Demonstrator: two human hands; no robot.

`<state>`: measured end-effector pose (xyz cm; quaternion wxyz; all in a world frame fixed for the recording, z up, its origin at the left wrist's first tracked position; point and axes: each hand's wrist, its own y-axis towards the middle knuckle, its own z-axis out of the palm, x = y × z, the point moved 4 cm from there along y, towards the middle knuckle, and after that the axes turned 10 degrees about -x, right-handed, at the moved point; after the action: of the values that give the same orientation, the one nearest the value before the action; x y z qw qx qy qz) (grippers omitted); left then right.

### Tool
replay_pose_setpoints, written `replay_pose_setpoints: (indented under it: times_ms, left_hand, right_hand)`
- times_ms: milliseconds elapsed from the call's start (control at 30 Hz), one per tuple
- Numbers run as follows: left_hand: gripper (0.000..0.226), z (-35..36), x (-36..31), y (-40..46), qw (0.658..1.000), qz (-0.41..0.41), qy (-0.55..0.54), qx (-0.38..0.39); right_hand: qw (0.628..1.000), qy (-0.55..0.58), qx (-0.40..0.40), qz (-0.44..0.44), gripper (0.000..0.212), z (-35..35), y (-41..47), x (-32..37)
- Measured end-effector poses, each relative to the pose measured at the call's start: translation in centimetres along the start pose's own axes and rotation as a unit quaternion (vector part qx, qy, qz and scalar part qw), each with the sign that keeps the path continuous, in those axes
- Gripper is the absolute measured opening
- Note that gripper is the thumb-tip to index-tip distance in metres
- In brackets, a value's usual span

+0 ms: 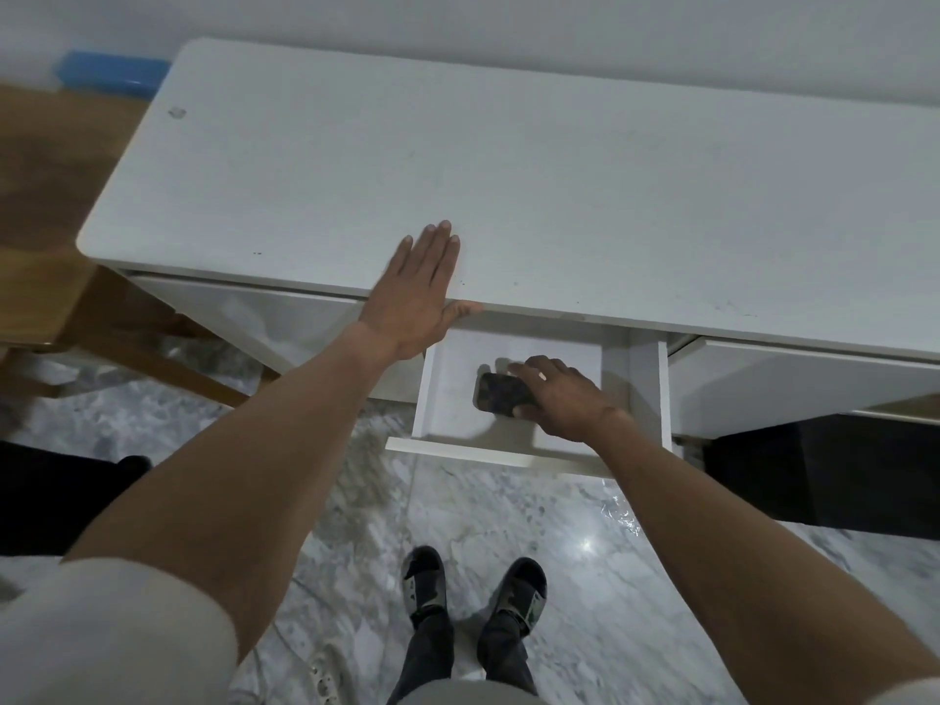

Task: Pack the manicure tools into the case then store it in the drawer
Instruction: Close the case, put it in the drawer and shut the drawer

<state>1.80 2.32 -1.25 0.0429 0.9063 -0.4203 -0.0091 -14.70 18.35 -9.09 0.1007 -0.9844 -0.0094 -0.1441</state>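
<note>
A small dark manicure case (501,392) lies closed inside the pulled-out white drawer (452,399) under the middle of the white desk (508,185). My right hand (564,396) reaches into the drawer, fingers wrapped over the case's right side and thumb at its near edge. My left hand (419,292) rests flat on the desk's front edge, fingers together and extended, thumb hooked just under the edge. No loose tools are visible.
The drawer's front panel (478,452) juts out toward me above the marble floor (508,521). Closed drawers flank it left (264,318) and right (793,384). A wooden chair (61,277) stands at the left, a blue box (109,73) behind. My feet (473,590) are below.
</note>
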Motion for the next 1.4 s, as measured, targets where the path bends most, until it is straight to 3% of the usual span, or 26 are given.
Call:
replay_pose_setpoints:
  times_ms: [200,333,467,533,600,667,733,867,967,1033,1067,1167,1267,1333,1400]
  left_hand:
    - [0.094,-0.3,-0.3,-0.5,0.999,-0.014,-0.015,0.032]
    - [0.077,-0.8,-3.2,-4.2,0.996,-0.006,-0.083,-0.03]
    - [0.057,-2.0,-8.2,-9.9,0.946,-0.183,-0.221,-0.153]
    - [0.049,-2.6,-10.1,-12.0,0.927,-0.234,-0.242,-0.164]
    - [0.047,-2.6,-11.5,-13.4,0.95,-0.187,-0.216,-0.13]
    - [0.045,-1.7,-12.6,-14.2,0.984,-0.058,-0.15,-0.078]
    - [0.041,-0.6,-12.6,-14.3,0.992,0.027,-0.109,-0.055]
    - [0.039,1.4,-12.0,-14.3,0.992,0.088,-0.088,-0.025]
    - [0.07,2.2,-11.8,-14.3,0.994,0.091,-0.058,0.028]
    - [0.076,2.2,-11.6,-13.5,0.993,0.077,-0.046,0.072]
    - [0.078,2.0,-11.5,-13.1,0.994,0.078,-0.038,0.072]
    - [0.095,2.7,-10.9,-11.6,0.994,0.095,-0.028,-0.053]
    - [0.107,3.1,-10.2,-10.2,0.99,0.081,-0.038,-0.104]
    - [0.099,2.5,-9.8,-8.8,0.99,0.062,-0.051,-0.112]
    - [0.073,2.6,-9.0,-7.4,0.991,0.053,-0.041,-0.117]
  right_hand:
    - [0.999,-0.008,-0.046,-0.011,0.06,-3.1,-4.2,0.9]
    - [0.997,0.005,-0.076,-0.01,0.062,-4.5,-7.4,1.8]
    - [0.99,0.058,-0.114,0.052,0.052,-5.5,-9.9,3.1]
    - [0.987,0.065,-0.133,0.064,0.051,-5.9,-11.0,3.9]
    - [0.985,0.057,-0.155,0.051,0.049,-6.2,-11.9,4.7]
    - [0.989,0.028,-0.148,0.013,0.044,-5.6,-12.5,5.1]
    - [0.992,-0.009,-0.126,-0.001,0.04,-4.8,-12.8,4.7]
    - [0.989,-0.09,-0.117,0.012,0.044,-4.4,-12.9,4.3]
    - [0.981,-0.133,-0.142,0.006,0.044,-3.8,-12.3,3.6]
    - [0.976,-0.167,-0.141,0.016,0.049,-3.8,-11.5,2.9]
    - [0.975,-0.178,-0.127,0.031,0.056,-4.0,-11.1,2.6]
    - [0.971,-0.194,-0.122,0.066,0.069,-5.2,-10.0,1.9]
    - [0.968,-0.187,-0.146,0.078,0.075,-6.1,-8.9,0.6]
    - [0.966,-0.192,-0.151,0.083,0.076,-6.4,-8.1,-0.3]
    - [0.965,-0.195,-0.159,0.08,0.075,-6.8,-7.3,-1.2]
